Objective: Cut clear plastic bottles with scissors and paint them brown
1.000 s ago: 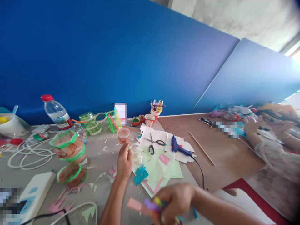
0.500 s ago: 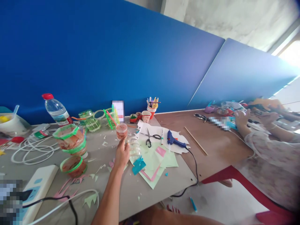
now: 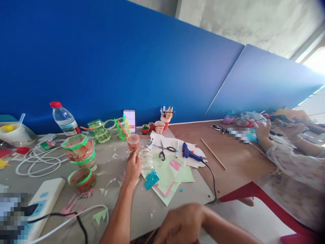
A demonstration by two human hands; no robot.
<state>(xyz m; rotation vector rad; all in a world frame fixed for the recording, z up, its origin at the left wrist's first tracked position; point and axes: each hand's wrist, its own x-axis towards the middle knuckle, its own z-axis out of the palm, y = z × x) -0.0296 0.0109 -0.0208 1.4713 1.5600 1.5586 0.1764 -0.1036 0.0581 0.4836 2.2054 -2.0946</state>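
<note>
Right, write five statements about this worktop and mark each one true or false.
1. The person's left hand is at the clear plastic container. True.
2. The scissors lie closed. False: they lie open.
3. The glue gun is blue. True.
4. The wooden stick stands upright. False: it lies on the brown surface.
5. The tall bottle has a red cap. True.

No writing legible — bottle label [image 3: 69, 129] too small
</note>
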